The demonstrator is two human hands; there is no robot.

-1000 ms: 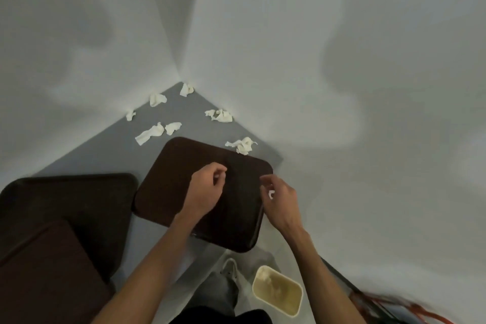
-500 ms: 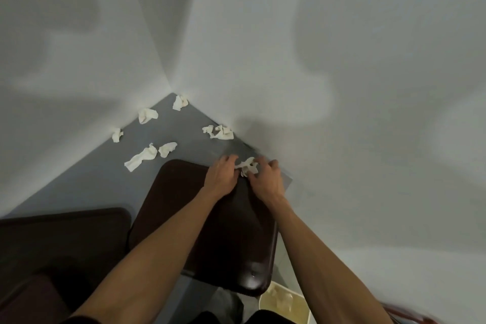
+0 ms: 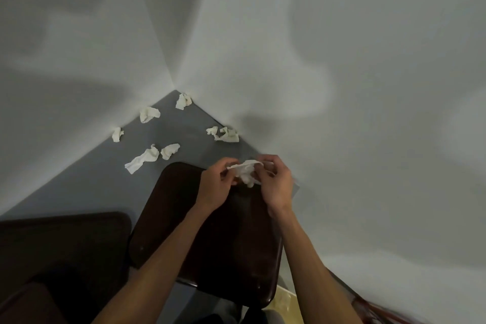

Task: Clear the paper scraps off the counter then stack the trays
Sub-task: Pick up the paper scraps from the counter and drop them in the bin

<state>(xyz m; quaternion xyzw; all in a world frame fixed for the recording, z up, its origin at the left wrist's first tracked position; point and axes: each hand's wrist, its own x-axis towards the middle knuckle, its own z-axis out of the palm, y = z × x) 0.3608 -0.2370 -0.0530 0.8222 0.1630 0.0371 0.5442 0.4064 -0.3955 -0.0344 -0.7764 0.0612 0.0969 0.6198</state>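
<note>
Both hands hold one crumpled white paper scrap (image 3: 246, 171) above the far end of a dark brown tray (image 3: 236, 252) on the grey counter (image 3: 92, 187). My left hand (image 3: 218, 184) pinches its left side, and my right hand (image 3: 273, 181) grips its right side. Several other scraps lie on the counter further back: one in the corner (image 3: 182, 100), two by the left wall (image 3: 148, 114) (image 3: 117, 134), a pair in the middle (image 3: 143, 162) (image 3: 170, 150), and one by the right wall (image 3: 224, 134).
A second dark tray (image 3: 65, 242) lies at the left, with a browner tray (image 3: 29, 305) at the lower left edge. Grey walls close the counter in on both sides. A cream bin (image 3: 281, 300) shows below the counter's front edge.
Both hands moved from over the tray's middle to its far end, took hold of the scrap there and lifted it. The view also tilted closer to the corner.
</note>
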